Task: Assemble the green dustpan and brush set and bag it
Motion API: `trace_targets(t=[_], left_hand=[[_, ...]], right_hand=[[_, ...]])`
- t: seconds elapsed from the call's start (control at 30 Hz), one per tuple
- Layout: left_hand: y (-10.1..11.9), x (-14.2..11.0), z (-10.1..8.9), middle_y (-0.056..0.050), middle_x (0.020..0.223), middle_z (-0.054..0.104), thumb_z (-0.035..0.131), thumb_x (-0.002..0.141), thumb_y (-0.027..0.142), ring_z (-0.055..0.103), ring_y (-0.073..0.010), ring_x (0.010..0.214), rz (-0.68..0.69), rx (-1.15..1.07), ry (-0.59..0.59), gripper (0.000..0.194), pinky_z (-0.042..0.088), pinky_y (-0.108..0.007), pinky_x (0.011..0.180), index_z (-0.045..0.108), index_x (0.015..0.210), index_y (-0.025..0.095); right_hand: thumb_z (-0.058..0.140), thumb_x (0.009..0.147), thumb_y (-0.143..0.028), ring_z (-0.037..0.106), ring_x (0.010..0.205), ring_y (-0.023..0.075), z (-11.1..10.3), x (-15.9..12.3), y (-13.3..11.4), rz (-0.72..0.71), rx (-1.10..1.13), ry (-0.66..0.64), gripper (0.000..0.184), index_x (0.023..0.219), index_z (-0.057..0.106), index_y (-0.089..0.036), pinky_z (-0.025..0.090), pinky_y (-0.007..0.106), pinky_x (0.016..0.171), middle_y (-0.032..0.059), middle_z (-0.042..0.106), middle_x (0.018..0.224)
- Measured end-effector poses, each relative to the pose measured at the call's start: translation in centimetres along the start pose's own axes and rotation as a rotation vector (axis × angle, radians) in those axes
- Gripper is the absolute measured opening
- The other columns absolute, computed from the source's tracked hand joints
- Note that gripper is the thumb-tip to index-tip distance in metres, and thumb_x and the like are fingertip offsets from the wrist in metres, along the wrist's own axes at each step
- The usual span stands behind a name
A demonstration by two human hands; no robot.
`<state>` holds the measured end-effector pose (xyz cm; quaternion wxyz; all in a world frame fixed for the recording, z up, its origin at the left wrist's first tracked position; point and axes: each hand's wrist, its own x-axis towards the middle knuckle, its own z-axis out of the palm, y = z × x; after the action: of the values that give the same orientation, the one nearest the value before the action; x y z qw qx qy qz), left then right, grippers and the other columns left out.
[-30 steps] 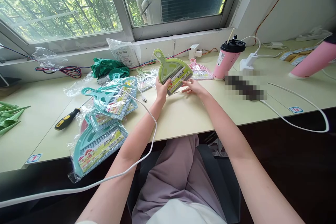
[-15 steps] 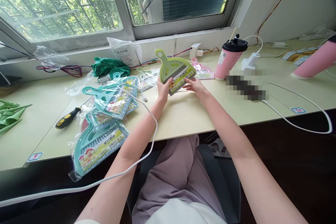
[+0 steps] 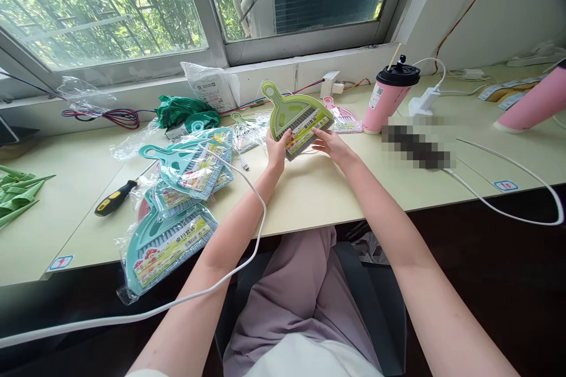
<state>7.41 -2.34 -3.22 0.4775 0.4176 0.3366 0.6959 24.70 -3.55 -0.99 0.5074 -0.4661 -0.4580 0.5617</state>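
Observation:
A green mini dustpan and brush set (image 3: pixel 289 113) with a printed label is held up above the table, handle pointing up and left. My left hand (image 3: pixel 276 152) grips its lower left corner, thumb on the front. At its lower right edge is my right hand (image 3: pixel 332 146), fingertips against the label and bristles; what its other fingers do behind the set is hard to see. Left of my arms lies an overlapping pile of bagged blue dustpan sets (image 3: pixel 170 247). Behind the held set are a bagged green set (image 3: pixel 248 132) and a pink set (image 3: pixel 342 118).
A yellow-black screwdriver (image 3: pixel 115 198) lies left of the pile. Green crumpled plastic (image 3: pixel 186 112) sits near the window wall. To the right stands a pink cup (image 3: pixel 385 100) beside a white plug (image 3: pixel 423 102). A white cable (image 3: pixel 221 280) crosses over my left forearm.
The held green set has shifted very slightly to the right and its label is tilted a little differently. Both hands stay at the same edges of it.

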Motion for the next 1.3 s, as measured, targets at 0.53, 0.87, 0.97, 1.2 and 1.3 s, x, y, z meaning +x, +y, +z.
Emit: trace_targets(t=[0.53,0.87,0.97,1.2,1.3], left_hand=[[0.1,-0.1,0.1,-0.009,0.115,0.072,0.088,0.069,0.046,0.069,-0.0246,0.109,0.027,0.052,-0.004,0.061,0.057,-0.039,0.097,0.063,0.119,0.021],[0.6,0.5,0.2,-0.009,0.114,0.071,0.079,0.077,0.062,0.068,-0.0282,0.115,-0.064,0.051,-0.075,0.057,0.055,-0.043,0.102,0.065,0.115,0.022],[0.8,1.4,-0.5,-0.009,0.113,0.071,0.06,0.088,0.07,0.069,-0.0289,0.113,-0.123,0.083,-0.092,0.053,0.056,-0.045,0.098,0.063,0.116,0.025],[1.1,2.0,-3.2,-0.016,0.136,0.062,0.056,0.093,0.018,0.054,-0.0274,0.133,0.166,1.145,-0.114,0.034,0.039,-0.043,0.118,0.059,0.127,0.018],[1.2,1.4,-3.3,-0.017,0.144,0.057,0.059,0.093,0.025,0.048,-0.0327,0.139,0.131,1.439,-0.208,0.039,0.035,-0.046,0.119,0.059,0.131,0.017]], right_hand=[[0.075,0.089,-0.026,0.077,0.082,0.0168,0.9,-0.6,0.0,0.017,0.103,-0.073,0.016,0.102,0.067,-0.022,0.065,0.034,0.086,0.0051,0.079,0.107],[0.077,0.084,-0.023,0.078,0.083,0.0194,0.5,-0.1,0.3,-0.057,0.17,-0.006,0.017,0.099,0.069,-0.02,0.066,0.038,0.088,0.0041,0.081,0.1],[0.076,0.084,-0.023,0.078,0.089,0.0213,0.2,0.0,0.1,-0.08,0.17,0.043,0.017,0.099,0.069,-0.02,0.067,0.038,0.086,0.0037,0.081,0.099],[0.078,0.083,-0.019,0.079,0.079,0.0183,-0.7,0.5,0.0,-0.116,0.356,0.147,0.018,0.097,0.067,-0.022,0.067,0.033,0.083,-0.0016,0.08,0.087],[0.073,0.085,-0.014,0.078,0.074,0.0165,-1.0,0.7,-0.1,-0.101,0.416,0.196,0.013,0.094,0.067,-0.021,0.067,0.032,0.083,-0.0029,0.079,0.082]])
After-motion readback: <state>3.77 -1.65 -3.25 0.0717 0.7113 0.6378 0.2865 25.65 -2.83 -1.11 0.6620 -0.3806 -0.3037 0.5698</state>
